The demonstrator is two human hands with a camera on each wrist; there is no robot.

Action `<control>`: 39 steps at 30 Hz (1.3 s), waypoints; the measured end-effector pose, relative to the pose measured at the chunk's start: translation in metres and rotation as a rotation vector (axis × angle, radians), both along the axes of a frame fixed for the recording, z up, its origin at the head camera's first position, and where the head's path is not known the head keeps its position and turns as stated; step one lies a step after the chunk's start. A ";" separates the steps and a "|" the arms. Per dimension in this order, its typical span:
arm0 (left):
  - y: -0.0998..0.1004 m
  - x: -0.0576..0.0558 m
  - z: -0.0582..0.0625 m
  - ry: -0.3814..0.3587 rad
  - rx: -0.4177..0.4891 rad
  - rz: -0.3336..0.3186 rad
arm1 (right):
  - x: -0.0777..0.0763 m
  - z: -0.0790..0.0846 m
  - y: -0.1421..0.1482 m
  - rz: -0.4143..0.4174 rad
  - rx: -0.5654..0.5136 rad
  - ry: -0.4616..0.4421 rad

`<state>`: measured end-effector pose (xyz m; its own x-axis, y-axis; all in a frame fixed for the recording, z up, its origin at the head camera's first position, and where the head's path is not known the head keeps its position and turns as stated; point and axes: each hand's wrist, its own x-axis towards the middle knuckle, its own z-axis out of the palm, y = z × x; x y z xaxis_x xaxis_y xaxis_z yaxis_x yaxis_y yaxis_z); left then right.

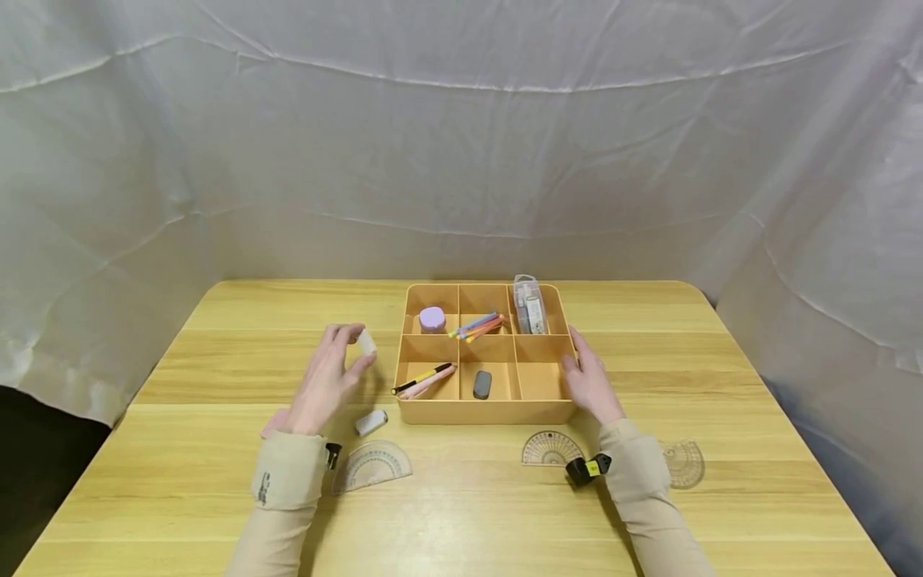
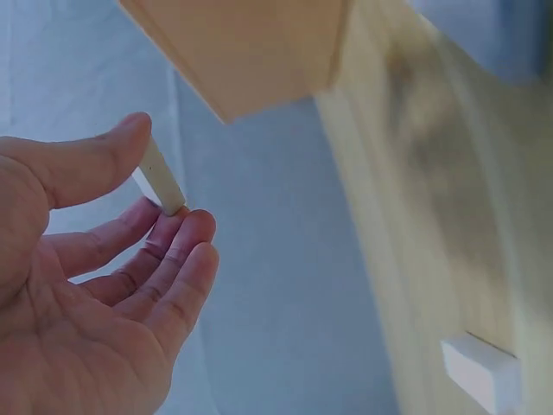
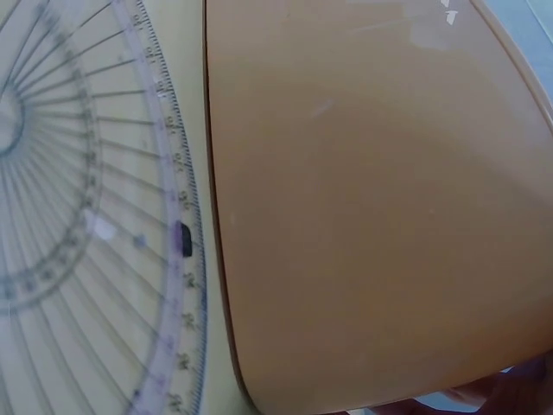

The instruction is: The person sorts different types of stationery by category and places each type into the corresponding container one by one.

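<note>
My left hand (image 1: pixel 324 381) pinches a small white eraser (image 1: pixel 367 342) between thumb and fingertips, raised left of an orange divided organizer tray (image 1: pixel 476 413). In the left wrist view the same eraser (image 2: pixel 161 180) sits between the thumb and the curled fingers. My right hand (image 1: pixel 593 381) grips the tray's right wall, thumb at the rim and fingers along the outside. The right wrist view is mostly filled by the tray's outer wall (image 3: pixel 363 199), with a few fingertips (image 3: pixel 510 393) showing at its lower edge.
The tray holds a purple-lidded container (image 1: pixel 433 318), colored pens (image 1: pixel 479 327), a clear case (image 1: pixel 529 308), two pens (image 1: pixel 425 381) and a grey eraser (image 1: pixel 482 385). Before it lie a white eraser (image 1: pixel 371 422) and protractors (image 1: pixel 375 465) (image 1: pixel 551 449) (image 1: pixel 685 465). A pink piece (image 1: pixel 274 422) shows beside the left wrist.
</note>
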<state>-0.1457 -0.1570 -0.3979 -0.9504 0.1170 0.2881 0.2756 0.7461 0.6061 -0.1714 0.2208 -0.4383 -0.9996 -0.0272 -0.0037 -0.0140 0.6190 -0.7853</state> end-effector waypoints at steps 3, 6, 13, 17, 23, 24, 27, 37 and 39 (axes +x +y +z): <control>0.011 0.003 0.006 0.035 -0.002 -0.049 | 0.000 0.000 -0.001 -0.001 -0.001 0.001; 0.026 0.006 0.015 0.076 -0.041 -0.101 | -0.001 0.000 -0.001 -0.003 0.000 0.001; 0.064 0.013 0.037 0.190 -0.185 -0.234 | -0.001 0.000 -0.002 -0.008 0.008 -0.006; 0.084 0.015 0.043 0.199 -0.262 -0.294 | -0.001 0.000 -0.002 -0.008 0.008 -0.008; 0.104 0.012 0.044 0.220 -0.400 -0.335 | 0.000 0.000 -0.002 -0.005 -0.003 -0.015; 0.107 0.012 0.044 0.231 -0.416 -0.331 | 0.000 0.000 -0.002 -0.003 -0.005 -0.015; 0.115 0.012 0.044 0.246 -0.480 -0.313 | 0.000 0.000 -0.002 0.000 -0.006 -0.012; 0.144 0.008 0.040 0.242 -0.712 -0.274 | 0.000 -0.002 0.000 -0.002 -0.001 0.009; 0.148 0.006 0.037 0.247 -0.748 -0.275 | 0.000 -0.001 0.000 -0.002 -0.001 0.010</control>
<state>-0.1399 -0.0089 -0.3606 -0.7800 0.5785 0.2385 0.5664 0.8148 -0.1239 -0.1715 0.2205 -0.4395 -0.9997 -0.0251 0.0066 -0.0207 0.6184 -0.7856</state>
